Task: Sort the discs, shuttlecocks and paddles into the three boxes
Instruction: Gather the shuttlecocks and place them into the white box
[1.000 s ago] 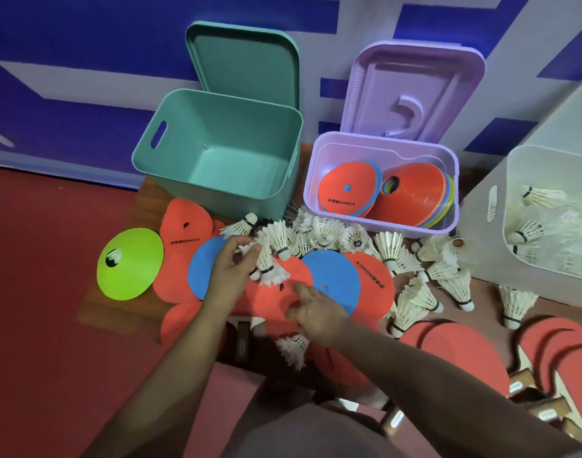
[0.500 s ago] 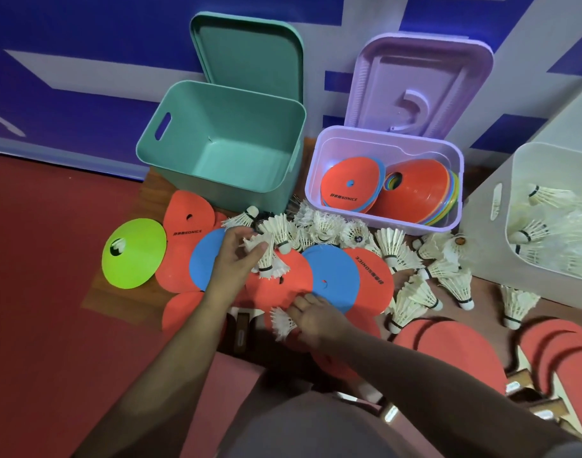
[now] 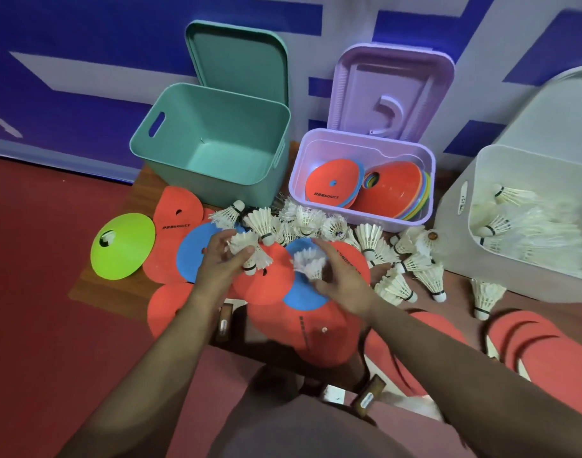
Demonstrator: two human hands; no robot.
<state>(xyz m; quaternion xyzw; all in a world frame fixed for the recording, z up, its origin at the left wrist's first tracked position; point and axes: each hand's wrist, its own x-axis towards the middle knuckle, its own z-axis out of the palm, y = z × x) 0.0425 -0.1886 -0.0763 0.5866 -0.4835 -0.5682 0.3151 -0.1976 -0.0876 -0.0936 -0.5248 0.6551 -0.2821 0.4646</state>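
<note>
I find my left hand point(image 3: 222, 261) gripping a shuttlecock bunch point(image 3: 251, 254), my right hand point(image 3: 344, 280) pinching a single shuttlecock point(image 3: 309, 263); the crowded left-hand grip risks a spill.

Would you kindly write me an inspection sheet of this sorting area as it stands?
Surface: red floor, brown patch under the pile.
Job's things: green box empty; purple box holds discs; white box holds shuttlecocks; loose discs, loose shuttlecocks and paddles on the floor.
Clutter: nothing seen.
Grips: left hand holds a bunch of shuttlecocks; right hand holds one shuttlecock.
Cables: nothing seen.
Surroundings: blue-and-white wall; green lid, purple lid propped behind their boxes.
</note>
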